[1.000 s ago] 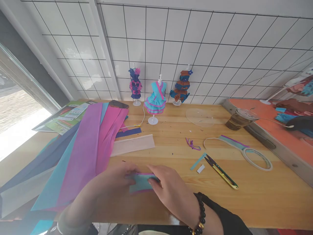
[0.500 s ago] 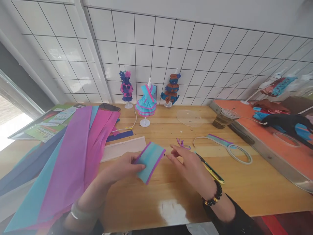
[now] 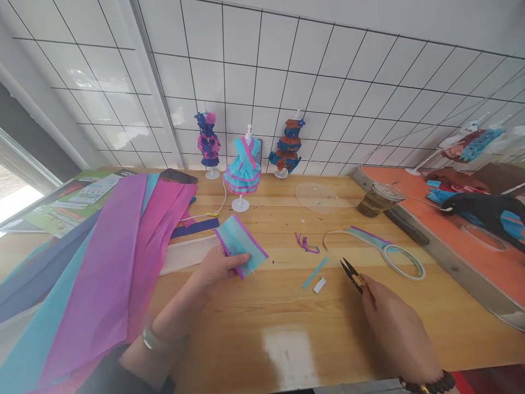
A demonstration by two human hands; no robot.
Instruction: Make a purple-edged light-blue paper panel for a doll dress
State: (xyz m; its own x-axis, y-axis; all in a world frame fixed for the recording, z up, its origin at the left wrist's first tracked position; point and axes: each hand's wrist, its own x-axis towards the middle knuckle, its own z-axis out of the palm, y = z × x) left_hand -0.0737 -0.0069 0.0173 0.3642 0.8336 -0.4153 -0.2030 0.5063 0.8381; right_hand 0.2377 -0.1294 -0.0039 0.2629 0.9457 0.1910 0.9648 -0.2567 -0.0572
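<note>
My left hand [image 3: 221,264] pinches a light-blue crepe-paper piece [image 3: 237,241] with purple edges, raised over the table. My right hand [image 3: 394,317] is wrapped round a pair of thread snips [image 3: 353,276], whose dark blades point up and left; most of the handle is hidden in the palm. Between the hands lie a thin blue strip [image 3: 315,272] and a small white slip [image 3: 319,285]. Purple scraps [image 3: 305,244] rest a little farther back. Right of these, a roll of white tape [image 3: 404,262] touches a blue strip with a purple edge [image 3: 371,235].
Coloured paper sheets [image 3: 98,273] cover the left side. Small dress forms stand at the wall, the nearest in a blue-and-pink dress [image 3: 243,167]. A lidded cup [image 3: 379,200] and a clear disc [image 3: 316,197] sit at the back. An orange case [image 3: 414,191] borders the right.
My right hand has moved right and now holds the snips that lay on the table. My left hand has turned the paper piece. The blue strip and white slip have come into view.
</note>
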